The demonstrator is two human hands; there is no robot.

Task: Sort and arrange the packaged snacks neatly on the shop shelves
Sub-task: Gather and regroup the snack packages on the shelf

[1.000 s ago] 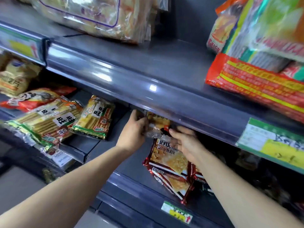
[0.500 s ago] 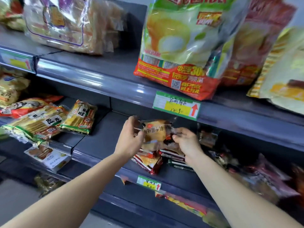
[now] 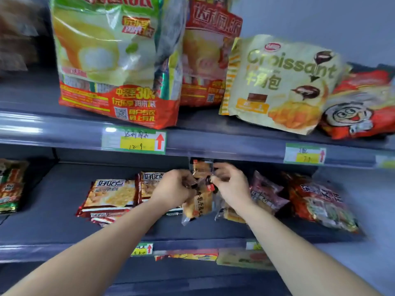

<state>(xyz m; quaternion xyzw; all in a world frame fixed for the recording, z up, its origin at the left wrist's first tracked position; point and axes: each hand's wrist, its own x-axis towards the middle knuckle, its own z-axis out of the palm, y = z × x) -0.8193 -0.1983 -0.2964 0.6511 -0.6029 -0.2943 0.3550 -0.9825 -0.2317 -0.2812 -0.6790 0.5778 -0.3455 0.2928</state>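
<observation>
Above the middle shelf [image 3: 53, 229], my left hand [image 3: 173, 189] and my right hand [image 3: 232, 184] both pinch small clear-wrapped pastry packets [image 3: 201, 169]. One packet stands up between the hands; another pastry packet [image 3: 197, 206] hangs below my left hand. A third clear packet [image 3: 226, 212] lies under my right wrist. Red cracker packs [image 3: 109, 197] lie flat to the left of my hands.
The upper shelf holds a big green-and-red cake bag [image 3: 115, 60], a red bag [image 3: 209, 56], a cream Croissant bag [image 3: 282, 82] and a red cartoon bag [image 3: 361, 105]. Dark red snack bags [image 3: 316, 201] lie at the right of the middle shelf. Price tags [image 3: 133, 139] line the shelf edges.
My view has swung right and up, showing the upper shelf's bags. Both hands have stayed on the clear pastry packets and lifted them a little, with one packet now dangling below.
</observation>
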